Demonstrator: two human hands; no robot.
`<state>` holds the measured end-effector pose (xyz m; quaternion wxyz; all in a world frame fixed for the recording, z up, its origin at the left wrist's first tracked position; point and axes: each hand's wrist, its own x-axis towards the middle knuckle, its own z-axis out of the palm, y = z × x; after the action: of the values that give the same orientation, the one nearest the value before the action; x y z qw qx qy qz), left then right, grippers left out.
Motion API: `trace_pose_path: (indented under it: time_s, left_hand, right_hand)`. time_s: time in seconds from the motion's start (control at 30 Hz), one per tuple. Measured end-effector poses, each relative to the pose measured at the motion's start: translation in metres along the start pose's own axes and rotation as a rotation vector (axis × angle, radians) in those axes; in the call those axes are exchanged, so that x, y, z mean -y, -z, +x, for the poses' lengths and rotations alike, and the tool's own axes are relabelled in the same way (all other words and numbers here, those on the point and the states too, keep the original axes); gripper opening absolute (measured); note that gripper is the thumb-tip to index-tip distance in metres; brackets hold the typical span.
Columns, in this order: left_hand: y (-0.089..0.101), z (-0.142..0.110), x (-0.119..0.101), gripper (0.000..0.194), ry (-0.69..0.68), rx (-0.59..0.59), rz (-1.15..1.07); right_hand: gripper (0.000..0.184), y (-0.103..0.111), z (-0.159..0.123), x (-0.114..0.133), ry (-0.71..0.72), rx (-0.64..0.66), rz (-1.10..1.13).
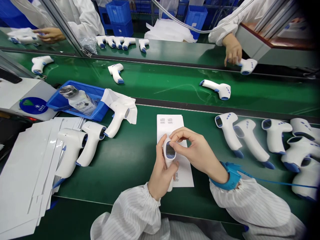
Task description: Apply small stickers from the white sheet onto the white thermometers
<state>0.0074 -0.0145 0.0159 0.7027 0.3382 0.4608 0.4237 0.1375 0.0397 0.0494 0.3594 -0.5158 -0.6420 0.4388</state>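
Above a printed white sheet on a green conveyor belt, a worker's left hand wraps the grip of an infrared thermometer, while the right hand closes narrowly, its fingertips pinching the thermometer's head beside the display. From a blue wrist strap, a blue cord runs right of the sheet toward a cluster of white thermometers; a snagged cord could jerk the right hand, and a slipped pinch could drop the instrument. The belt's near edge runs just below the sheet. Left of the sheet, two more thermometers lie beside a stack of white sheets. Beyond a dark rail, a co-worker's hand reaches another thermometer.
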Motion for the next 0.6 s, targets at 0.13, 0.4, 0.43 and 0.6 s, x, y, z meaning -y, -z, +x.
trace_pose_path:
  time_s: [0.13, 0.4, 0.43, 0.6]
  left_hand:
    - [0.0017, -0.0010, -0.0016, 0.064, 0.025, 0.017, -0.012]
    - [0.0010, -0.0001, -0.0010, 0.063, 0.061, -0.031, 0.042]
    - [0.0015, -0.0001, -0.0005, 0.063, 0.061, -0.031, 0.047]
    - [0.0034, 0.0001, 0.0020, 0.063, 0.052, -0.023, 0.067]
  right_hand:
    - [0.011, -0.0009, 0.0004, 0.0017, -0.006, -0.006, 0.004]
    - [0.011, -0.0010, -0.0001, 0.0009, -0.003, -0.015, -0.008]
    - [0.011, -0.0011, 0.0000, 0.0002, -0.002, -0.015, -0.006]
    - [0.011, -0.0024, 0.0010, -0.0024, 0.007, -0.020, -0.005]
